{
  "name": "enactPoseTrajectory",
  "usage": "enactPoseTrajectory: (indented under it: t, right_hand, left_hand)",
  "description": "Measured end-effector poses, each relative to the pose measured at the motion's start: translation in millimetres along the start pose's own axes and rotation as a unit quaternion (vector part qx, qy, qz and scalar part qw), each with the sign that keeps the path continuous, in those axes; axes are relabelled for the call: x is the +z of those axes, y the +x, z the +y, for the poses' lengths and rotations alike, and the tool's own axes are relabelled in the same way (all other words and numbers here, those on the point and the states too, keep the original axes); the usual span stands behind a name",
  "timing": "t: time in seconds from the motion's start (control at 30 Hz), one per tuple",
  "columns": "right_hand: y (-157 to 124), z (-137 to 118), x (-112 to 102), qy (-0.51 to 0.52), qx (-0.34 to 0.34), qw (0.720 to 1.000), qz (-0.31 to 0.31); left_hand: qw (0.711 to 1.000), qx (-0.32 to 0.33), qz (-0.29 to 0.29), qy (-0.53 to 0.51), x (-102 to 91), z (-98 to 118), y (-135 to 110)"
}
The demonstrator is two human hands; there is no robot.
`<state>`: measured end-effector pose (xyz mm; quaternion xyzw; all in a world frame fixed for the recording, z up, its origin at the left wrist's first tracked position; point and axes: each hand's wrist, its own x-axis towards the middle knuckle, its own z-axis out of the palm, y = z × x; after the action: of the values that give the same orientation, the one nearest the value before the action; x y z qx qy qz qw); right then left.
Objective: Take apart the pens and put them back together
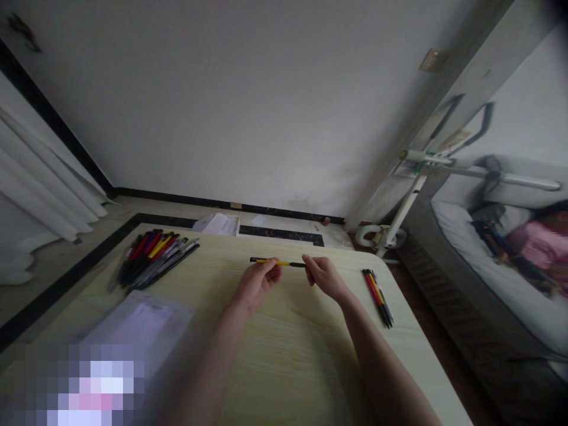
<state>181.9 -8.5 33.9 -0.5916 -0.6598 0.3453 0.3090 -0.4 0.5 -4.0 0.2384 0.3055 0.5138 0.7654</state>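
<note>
A yellow pen [284, 263] with black ends is held level above the far middle of the table. My left hand [261, 278] pinches it near its left end, thumb on top. The fingers of my right hand [323, 275] close on the black right end. To the left, a large pile of pens [153, 254] in red, yellow, black and clear lies on the tabletop. A small row of pens [378, 297], red, yellow and black or clear, lies side by side to the right of my right hand.
The pale wood-patterned table [284, 355] carries a clear plastic sleeve [137, 325] at the left, partly pixelated. Beyond its far edge, a box with papers [217, 224] sits on the floor. White exercise equipment [406, 207] and a sofa [501, 296] stand at the right, a curtain [39, 189] at the left.
</note>
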Motion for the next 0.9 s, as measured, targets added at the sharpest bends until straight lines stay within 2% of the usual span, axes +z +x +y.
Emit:
enactPoseTrajectory:
  t: [0.6,0.9]
  right_hand:
    - [0,-1,-4,0.023,-0.005,1.000,0.005]
    - [0,8,-22,0.053,-0.015,0.998,0.009]
  left_hand:
    - [1.000,0.004,-0.005,-0.002,-3.6,-2,2]
    - [1.000,-0.008,0.003,-0.017,-0.4,0,0]
